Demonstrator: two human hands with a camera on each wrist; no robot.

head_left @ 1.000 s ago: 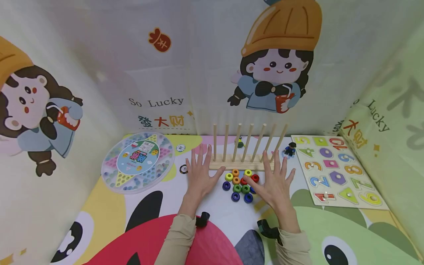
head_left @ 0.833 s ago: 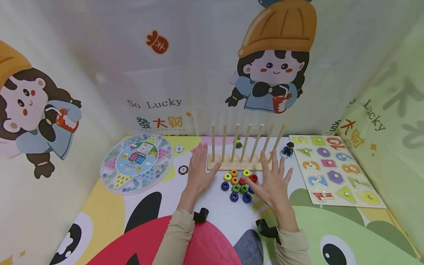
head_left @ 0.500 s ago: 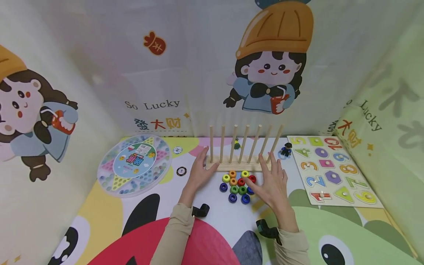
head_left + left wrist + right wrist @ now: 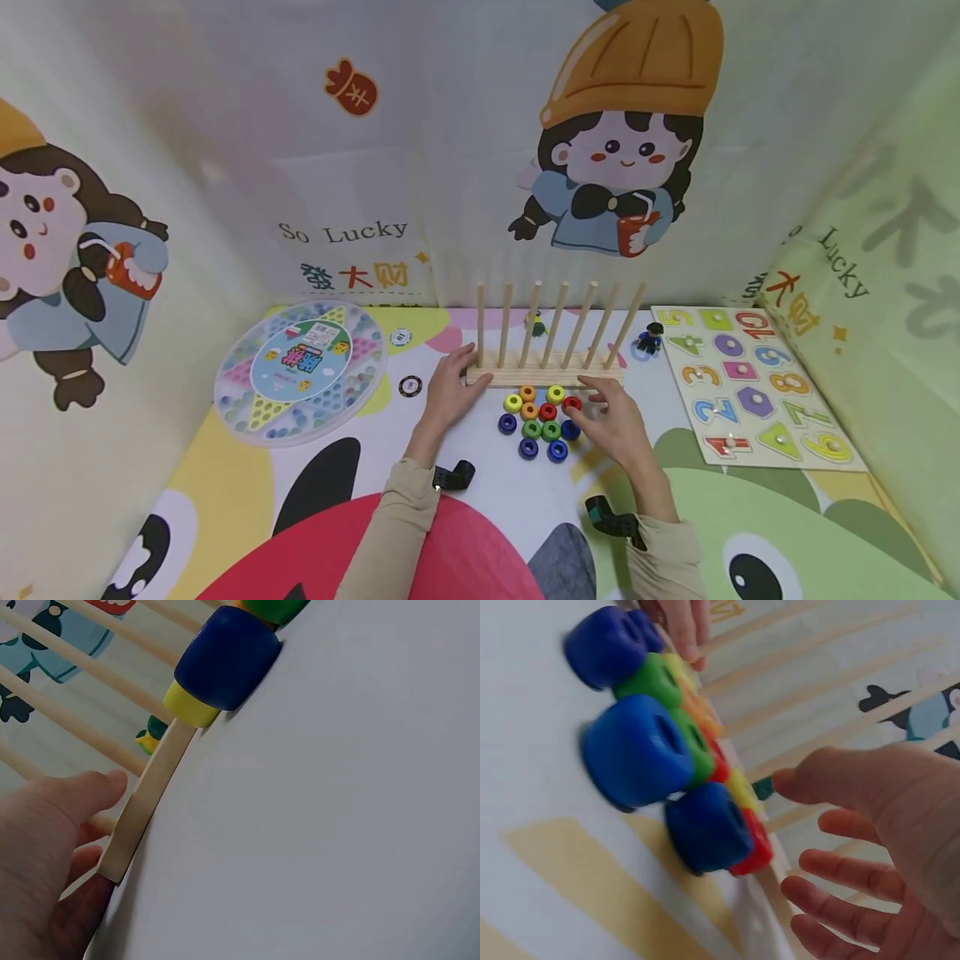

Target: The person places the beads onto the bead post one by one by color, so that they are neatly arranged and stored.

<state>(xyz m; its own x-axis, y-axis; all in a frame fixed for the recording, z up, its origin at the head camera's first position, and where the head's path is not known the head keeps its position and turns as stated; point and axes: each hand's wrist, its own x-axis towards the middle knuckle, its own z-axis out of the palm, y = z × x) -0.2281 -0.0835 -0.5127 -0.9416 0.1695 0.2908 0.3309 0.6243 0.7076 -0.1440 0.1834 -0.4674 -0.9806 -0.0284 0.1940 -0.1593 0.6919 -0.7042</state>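
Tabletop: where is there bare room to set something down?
There's bare tabletop between the left sleeve and right sleeve, in front of the ring beads; a narrower patch between the right hand and number puzzle board; another between the Chinese checkers board and left sleeve. It's crowded beside the peg rack, where the ring beads bunch.

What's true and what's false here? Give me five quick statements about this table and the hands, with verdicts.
1. The wooden rack has seven pegs. True.
2. Several rings are already threaded on the pegs. False: the rings lie on the table in front of the rack.
3. The left hand is at the rack's left end. True.
4. The number puzzle lies left of the rack. False: the number puzzle is on the right.
5. The right hand grips a blue ring. False: the right hand holds nothing.
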